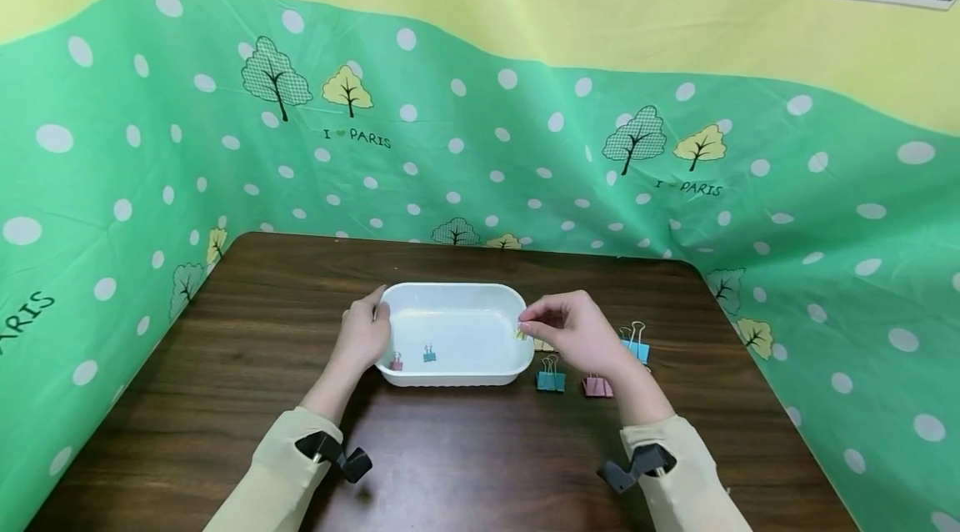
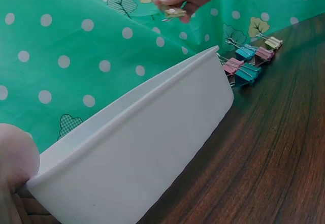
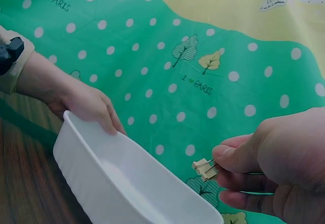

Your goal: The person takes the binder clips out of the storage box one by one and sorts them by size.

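A white plastic tub (image 1: 457, 379) sits on the table. My left hand (image 1: 365, 332) grips its left end, thumb over the rim and fingers against the outside. Above the tub's right rim, my right hand (image 1: 573, 336) pinches a yellow binder clip (image 3: 205, 169) by its wire handle between thumb and forefinger. Inside the tub, near the left front, lie a pink binder clip (image 1: 396, 362) and a small teal binder clip (image 1: 430, 354).
Right of the tub, several binder clips stand on the dark wooden table (image 1: 465, 457), among them a teal clip (image 1: 551, 382), a pink clip (image 1: 597, 387) and a blue clip (image 1: 637, 351). My right hand and forearm partly cover this group. A green dotted cloth (image 1: 480, 157) hangs behind.
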A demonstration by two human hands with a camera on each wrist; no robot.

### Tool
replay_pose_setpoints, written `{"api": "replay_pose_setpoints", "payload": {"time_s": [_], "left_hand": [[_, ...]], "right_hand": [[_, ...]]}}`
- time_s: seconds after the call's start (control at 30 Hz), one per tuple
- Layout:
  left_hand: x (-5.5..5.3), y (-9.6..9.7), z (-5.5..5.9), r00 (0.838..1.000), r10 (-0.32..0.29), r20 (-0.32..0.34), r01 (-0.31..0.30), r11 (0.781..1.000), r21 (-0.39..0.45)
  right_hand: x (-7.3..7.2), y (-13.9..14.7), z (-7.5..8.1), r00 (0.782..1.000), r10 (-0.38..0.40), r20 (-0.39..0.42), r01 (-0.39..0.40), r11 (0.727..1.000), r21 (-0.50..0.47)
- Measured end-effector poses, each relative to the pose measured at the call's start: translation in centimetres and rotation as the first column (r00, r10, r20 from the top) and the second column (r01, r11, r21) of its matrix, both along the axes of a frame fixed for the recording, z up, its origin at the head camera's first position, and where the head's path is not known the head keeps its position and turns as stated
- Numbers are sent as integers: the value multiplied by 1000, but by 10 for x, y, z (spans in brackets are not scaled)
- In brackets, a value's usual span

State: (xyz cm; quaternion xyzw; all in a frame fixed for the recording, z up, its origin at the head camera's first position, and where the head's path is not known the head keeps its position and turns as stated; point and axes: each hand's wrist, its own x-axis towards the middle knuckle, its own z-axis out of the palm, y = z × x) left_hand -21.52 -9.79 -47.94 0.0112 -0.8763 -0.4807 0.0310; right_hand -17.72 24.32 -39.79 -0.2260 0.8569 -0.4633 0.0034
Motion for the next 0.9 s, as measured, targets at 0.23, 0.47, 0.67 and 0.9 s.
{"api": "replay_pose_setpoints", "payload": {"time_s": [0.23,0.47,0.67,0.9], "left_hand": [[1,-1,-1,1000,15,-23,-15,1000,-6],[0,1,-1,1000,23,-19,-23,1000,-12],[0,2,-2,1000,26,-15,-26,999,-21],[0,2,-3,1000,25,-4,-25,1000,-16]], "right_hand": [[16,19,-6,1000,-9,25,9,1000,6],[29,34,-19,989,-45,143,43,999,21],[35,43,-34,993,-56,104,51,997,52],[40,50,-57,999,-17,43,13,995,97]]}}
